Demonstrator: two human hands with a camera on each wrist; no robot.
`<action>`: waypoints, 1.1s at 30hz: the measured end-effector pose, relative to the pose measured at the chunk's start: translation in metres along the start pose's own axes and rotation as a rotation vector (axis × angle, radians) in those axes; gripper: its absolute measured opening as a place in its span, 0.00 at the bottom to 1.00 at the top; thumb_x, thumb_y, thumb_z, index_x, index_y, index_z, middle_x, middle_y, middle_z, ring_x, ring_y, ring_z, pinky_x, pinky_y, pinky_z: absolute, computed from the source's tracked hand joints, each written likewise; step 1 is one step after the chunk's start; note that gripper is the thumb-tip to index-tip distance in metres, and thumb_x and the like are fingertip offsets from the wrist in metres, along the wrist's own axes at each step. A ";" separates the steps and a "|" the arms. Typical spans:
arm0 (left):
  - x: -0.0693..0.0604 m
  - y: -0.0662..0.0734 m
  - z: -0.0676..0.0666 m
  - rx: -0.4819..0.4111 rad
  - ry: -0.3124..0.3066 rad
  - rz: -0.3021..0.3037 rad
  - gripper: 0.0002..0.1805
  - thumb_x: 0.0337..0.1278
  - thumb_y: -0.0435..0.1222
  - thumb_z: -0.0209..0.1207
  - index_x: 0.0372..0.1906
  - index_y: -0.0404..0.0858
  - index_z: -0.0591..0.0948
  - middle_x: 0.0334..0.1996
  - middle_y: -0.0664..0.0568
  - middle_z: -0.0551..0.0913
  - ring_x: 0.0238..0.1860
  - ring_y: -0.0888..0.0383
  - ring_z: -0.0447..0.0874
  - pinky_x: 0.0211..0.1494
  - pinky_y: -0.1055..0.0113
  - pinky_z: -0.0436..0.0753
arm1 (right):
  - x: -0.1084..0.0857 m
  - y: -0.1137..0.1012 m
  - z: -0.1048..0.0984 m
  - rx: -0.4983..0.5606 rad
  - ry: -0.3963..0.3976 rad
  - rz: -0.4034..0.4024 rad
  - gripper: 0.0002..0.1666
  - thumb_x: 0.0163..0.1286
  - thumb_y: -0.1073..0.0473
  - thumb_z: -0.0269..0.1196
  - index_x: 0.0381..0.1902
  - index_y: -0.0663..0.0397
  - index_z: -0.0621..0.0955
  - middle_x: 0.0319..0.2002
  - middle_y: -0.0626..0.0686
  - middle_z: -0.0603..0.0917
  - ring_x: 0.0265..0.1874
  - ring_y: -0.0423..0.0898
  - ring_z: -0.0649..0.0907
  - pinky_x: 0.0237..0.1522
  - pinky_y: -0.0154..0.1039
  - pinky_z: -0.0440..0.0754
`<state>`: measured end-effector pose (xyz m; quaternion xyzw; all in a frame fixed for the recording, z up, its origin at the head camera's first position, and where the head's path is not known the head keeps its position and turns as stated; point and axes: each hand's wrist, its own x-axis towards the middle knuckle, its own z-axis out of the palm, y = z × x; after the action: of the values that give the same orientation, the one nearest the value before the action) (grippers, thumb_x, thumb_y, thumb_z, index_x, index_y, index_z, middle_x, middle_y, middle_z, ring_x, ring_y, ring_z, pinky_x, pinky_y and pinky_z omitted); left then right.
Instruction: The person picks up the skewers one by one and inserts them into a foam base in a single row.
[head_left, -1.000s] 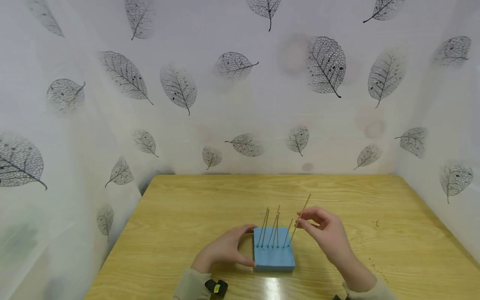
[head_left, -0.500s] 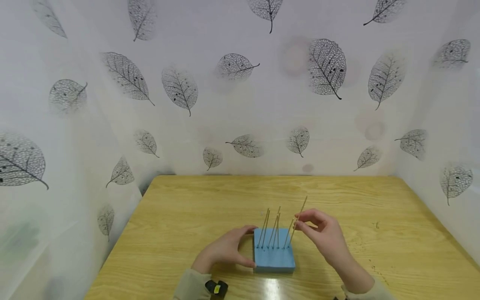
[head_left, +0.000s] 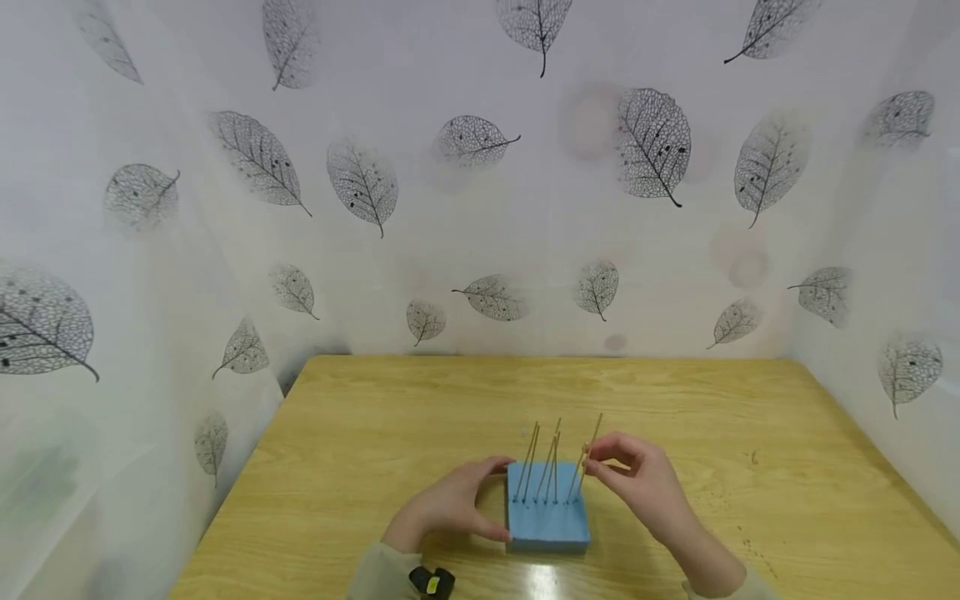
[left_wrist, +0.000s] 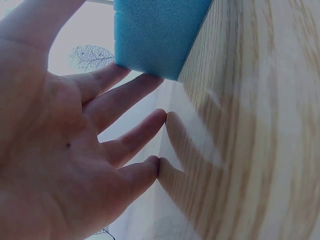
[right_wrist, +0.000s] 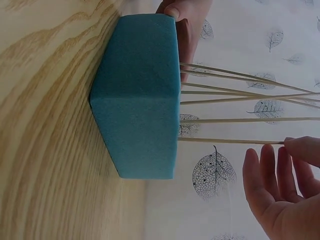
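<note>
A blue foam block [head_left: 547,527] lies on the table, with several thin wooden sticks [head_left: 528,461] standing in a row in its top. My left hand [head_left: 453,504] holds the block at its left side, thumb at the front corner and fingers at the back. In the left wrist view, two fingertips [left_wrist: 150,82] touch the block and two others rest on the table. My right hand [head_left: 637,479] pinches the rightmost stick [right_wrist: 225,141] between thumb and fingers, above the block. That stick's lower end meets the top face; how deep it goes is hidden.
The wooden table [head_left: 375,417] reaches back to a white leaf-printed curtain [head_left: 525,225], which also hangs at both sides. Small brown specks [head_left: 750,546] mark the tabletop at the right. A black strap with a yellow patch [head_left: 432,583] sits by the left sleeve.
My right hand has moved down and left with the pinched stick, whose top now stands lower above the block. The left hand and block have stayed in place; the head view has shifted slightly.
</note>
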<state>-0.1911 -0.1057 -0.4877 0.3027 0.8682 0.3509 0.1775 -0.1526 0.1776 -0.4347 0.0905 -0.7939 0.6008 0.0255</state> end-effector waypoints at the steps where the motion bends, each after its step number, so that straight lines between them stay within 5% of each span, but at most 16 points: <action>1: 0.000 0.000 0.000 0.003 0.000 0.000 0.56 0.38 0.56 0.76 0.75 0.45 0.62 0.71 0.55 0.69 0.71 0.50 0.67 0.75 0.47 0.67 | 0.000 0.000 0.000 -0.004 -0.003 0.005 0.07 0.63 0.68 0.68 0.38 0.63 0.83 0.40 0.62 0.86 0.41 0.40 0.87 0.45 0.31 0.87; 13: 0.002 -0.002 -0.001 0.001 0.006 -0.006 0.56 0.39 0.55 0.76 0.75 0.45 0.62 0.71 0.55 0.69 0.71 0.50 0.67 0.75 0.48 0.67 | -0.002 0.001 -0.006 -0.037 -0.046 -0.079 0.15 0.63 0.71 0.66 0.48 0.67 0.80 0.44 0.62 0.86 0.40 0.34 0.85 0.45 0.30 0.87; 33: 0.005 -0.002 -0.002 0.009 0.002 0.024 0.57 0.39 0.54 0.76 0.76 0.43 0.61 0.72 0.54 0.68 0.71 0.51 0.67 0.75 0.49 0.66 | 0.005 0.012 -0.036 -0.211 0.040 0.067 0.15 0.71 0.66 0.61 0.54 0.60 0.81 0.48 0.60 0.85 0.44 0.32 0.83 0.48 0.26 0.83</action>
<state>-0.1966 -0.1047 -0.4884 0.3134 0.8664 0.3493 0.1709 -0.1617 0.2146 -0.4356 0.0488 -0.8546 0.5160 0.0304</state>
